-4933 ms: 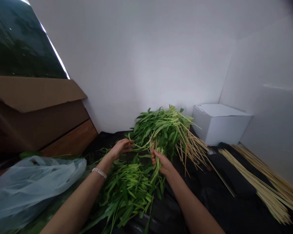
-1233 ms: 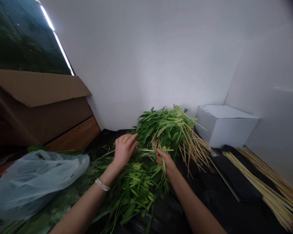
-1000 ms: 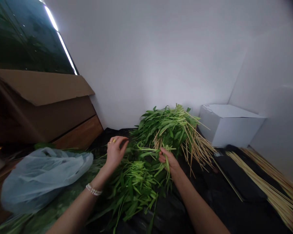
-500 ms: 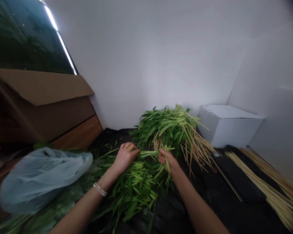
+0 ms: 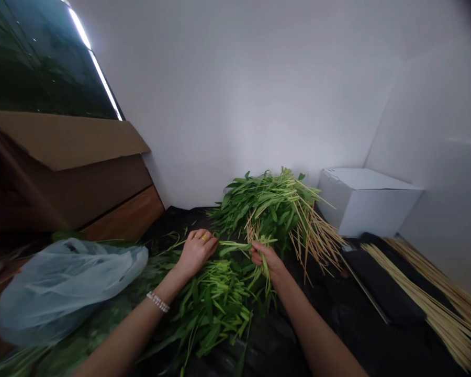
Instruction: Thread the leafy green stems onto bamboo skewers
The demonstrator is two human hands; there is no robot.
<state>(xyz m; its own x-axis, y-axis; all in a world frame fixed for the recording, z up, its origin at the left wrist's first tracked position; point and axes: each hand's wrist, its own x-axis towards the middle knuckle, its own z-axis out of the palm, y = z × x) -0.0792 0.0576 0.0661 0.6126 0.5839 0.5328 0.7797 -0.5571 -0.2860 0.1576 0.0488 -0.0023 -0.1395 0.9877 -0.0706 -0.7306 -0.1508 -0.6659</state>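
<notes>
Between my hands stretch a few green leafy stems (image 5: 234, 245). My left hand (image 5: 198, 251), with rings and a white beaded bracelet, is closed at their left end, its fingertips partly hidden. At the other end, my right hand (image 5: 266, 257) is closed around the stems, and some hang down below its fingers. A loose heap of cut greens (image 5: 223, 293) lies under and in front of both hands. Behind them rests a pile of leafy greens (image 5: 262, 196) with thin sticks (image 5: 317, 235) poking out to the right.
A pale plastic bag (image 5: 70, 288) lies on the left, below an open cardboard box (image 5: 82, 178). On the right are a white box (image 5: 372, 201), a black flat object (image 5: 388, 288) and bundles of long thin sticks (image 5: 424, 293). Black sheeting (image 5: 322, 314) covers the work surface.
Both hands have shifted slightly left in view, the left one a little more, with the stems still held between them. The heap and pile look the same.
</notes>
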